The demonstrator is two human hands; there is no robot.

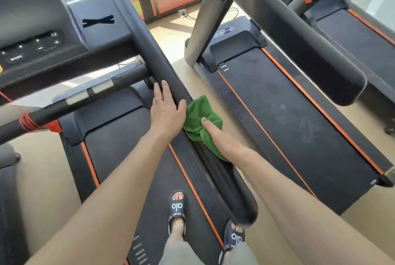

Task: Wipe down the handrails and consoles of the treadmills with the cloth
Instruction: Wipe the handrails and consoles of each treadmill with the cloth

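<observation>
The person stands on the belt (128,142) of the near treadmill, facing its console (36,29). The green cloth (202,123) lies against the outer side of the right handrail (168,72), roughly at mid-length, well below the console.

Right hand (215,136): its grip is clenched on the cloth, the thumb pressing the bunched fabric against the rail. The remaining fingers are hidden beneath the cloth.

Left hand (167,108): its grip is released. The fingers lie nearly straight along the inner face of the same rail and the thumb rests on top, just beside the cloth. It appears to brace the body and holds nothing.

Likely step in hand: wiping the right handrail. The console, the cross bar (85,95) and the neighbouring treadmill (288,104) probably remain to be done.

Possible faults from here:
- The cloth is bunched, so only a small patch contacts the rail. The top and inner faces may be missed unless the cloth is spread or wrapped round.
- The left hand rests on the rail close to the cloth and may leave fresh marks on a wiped surface.
- The person wears open slides (177,211) on the belt. A long reach along the rail may unsettle the footing.
- A loose corner hangs down and may snag as the cloth travels.
</observation>
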